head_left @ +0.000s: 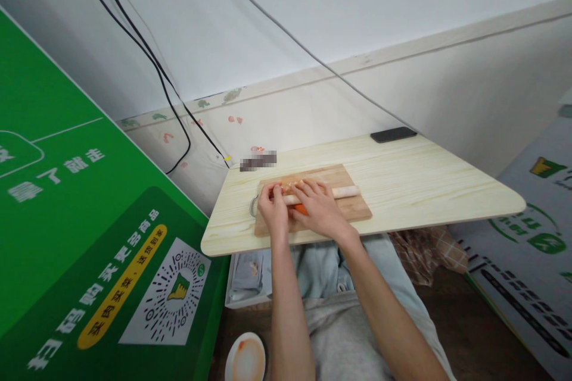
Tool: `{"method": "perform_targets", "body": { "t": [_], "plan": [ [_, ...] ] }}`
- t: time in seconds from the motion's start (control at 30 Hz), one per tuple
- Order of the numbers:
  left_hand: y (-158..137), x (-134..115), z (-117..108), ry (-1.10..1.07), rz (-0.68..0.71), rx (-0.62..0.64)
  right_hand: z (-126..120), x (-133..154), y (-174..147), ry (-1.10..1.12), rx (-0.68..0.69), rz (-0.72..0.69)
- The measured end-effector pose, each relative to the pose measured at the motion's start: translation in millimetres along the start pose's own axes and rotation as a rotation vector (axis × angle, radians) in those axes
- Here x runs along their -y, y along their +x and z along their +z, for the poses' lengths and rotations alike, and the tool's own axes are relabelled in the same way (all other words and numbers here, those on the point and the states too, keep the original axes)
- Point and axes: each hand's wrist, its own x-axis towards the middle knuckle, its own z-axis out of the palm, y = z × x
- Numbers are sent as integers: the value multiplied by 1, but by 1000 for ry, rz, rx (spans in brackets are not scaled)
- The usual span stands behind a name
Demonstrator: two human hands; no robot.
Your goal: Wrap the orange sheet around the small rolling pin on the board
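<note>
Your left hand [273, 209] lies on the cutting board [353, 205], fingers curled over the left end of a pale rolling pin [344, 191]. Your right hand [319, 207] rests flat and open on the middle of the same pin, pressing down. Under the right hand, at the near side of the pin, a small orange piece [301, 209] shows; I cannot tell what it is. The right end of the pin sticks out beyond your fingers, above the board.

To roll well, I think you should keep both palms level, push with even weight, and keep the pin parallel to the long side of the board so it does not slip off the edge.

The board lies on the left part of the wooden worktop [424, 190]. Far behind the board, at the back edge, lies a dark phone [393, 134]. Below the board, on the floor, stands a round plate [245, 358] with only an orange stain in it. Left of the board leans a big green panel [67, 220].
</note>
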Motion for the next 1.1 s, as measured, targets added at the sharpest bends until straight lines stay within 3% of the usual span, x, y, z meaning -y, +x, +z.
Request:
{"method": "perform_targets", "body": {
  "t": [0.37,0.7,1.1],
  "plan": [
    [-1,-5,-1,7,11,-8,-13,5,-14,23,119,-40],
    [1,0,-1,9,27,3,2,-3,2,26,-2,-10],
    [0,1,-1,-3,16,-5,-8,-3,-10,59,88,-64]
  ]
}}
